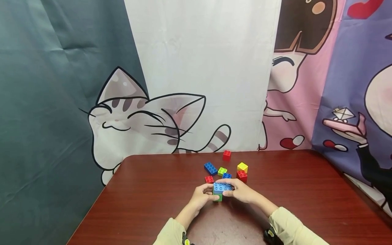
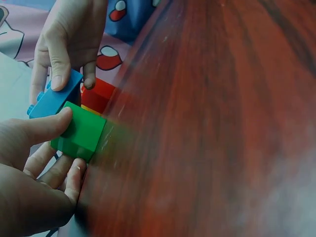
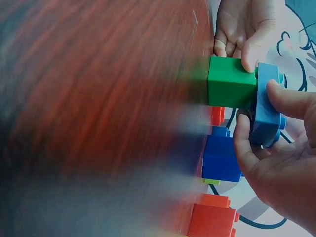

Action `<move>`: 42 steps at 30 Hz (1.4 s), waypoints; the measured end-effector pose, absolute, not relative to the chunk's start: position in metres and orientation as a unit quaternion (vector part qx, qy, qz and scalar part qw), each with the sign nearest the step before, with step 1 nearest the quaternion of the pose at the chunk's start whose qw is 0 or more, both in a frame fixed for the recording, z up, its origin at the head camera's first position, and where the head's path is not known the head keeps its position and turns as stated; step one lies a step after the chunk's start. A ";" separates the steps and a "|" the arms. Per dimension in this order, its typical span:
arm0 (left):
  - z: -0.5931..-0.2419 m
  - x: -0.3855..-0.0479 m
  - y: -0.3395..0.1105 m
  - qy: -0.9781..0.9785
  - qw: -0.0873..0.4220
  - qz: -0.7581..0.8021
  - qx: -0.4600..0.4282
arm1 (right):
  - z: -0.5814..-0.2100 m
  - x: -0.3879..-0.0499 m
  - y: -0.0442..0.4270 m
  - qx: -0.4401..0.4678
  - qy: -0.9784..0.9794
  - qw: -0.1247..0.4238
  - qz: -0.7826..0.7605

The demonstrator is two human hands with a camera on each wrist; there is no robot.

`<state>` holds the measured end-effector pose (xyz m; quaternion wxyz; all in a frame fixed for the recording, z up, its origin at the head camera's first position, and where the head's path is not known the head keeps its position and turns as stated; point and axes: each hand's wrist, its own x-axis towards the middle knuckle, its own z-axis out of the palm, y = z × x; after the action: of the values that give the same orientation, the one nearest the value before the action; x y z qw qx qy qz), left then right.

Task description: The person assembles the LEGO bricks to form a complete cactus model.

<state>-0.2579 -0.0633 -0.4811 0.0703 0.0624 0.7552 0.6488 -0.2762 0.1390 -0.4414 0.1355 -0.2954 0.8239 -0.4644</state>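
Observation:
Over the near middle of the table, my left hand (image 1: 199,198) pinches a green building brick (image 2: 81,131) between thumb and fingers. A longer light blue brick (image 1: 222,188) sits on the green one's studded top and juts out to the right. My right hand (image 1: 244,191) grips this blue brick by its overhanging end, thumb on the near side and fingers on the far side. In the right wrist view, the blue brick (image 3: 266,108) lies against the green brick's (image 3: 231,81) studded face; whether it is fully pressed down I cannot tell.
Just beyond my hands lie a small red brick (image 1: 209,179), a blue brick (image 1: 227,175), a lime brick (image 1: 222,171) and a long dark blue brick (image 1: 210,168). To their right are a red brick (image 1: 242,176) and a yellow brick (image 1: 242,167). Another red brick (image 1: 227,155) sits near the table's (image 1: 153,190) far edge.

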 end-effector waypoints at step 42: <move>-0.480 -0.255 -0.063 0.786 0.055 0.612 0.065 | -0.446 -0.283 0.145 -0.342 0.824 0.126 -0.433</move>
<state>-0.2552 -0.0626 -0.4797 0.0549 0.0654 0.7865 0.6117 -0.2831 0.1453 -0.4457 0.1264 -0.3416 0.8243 -0.4335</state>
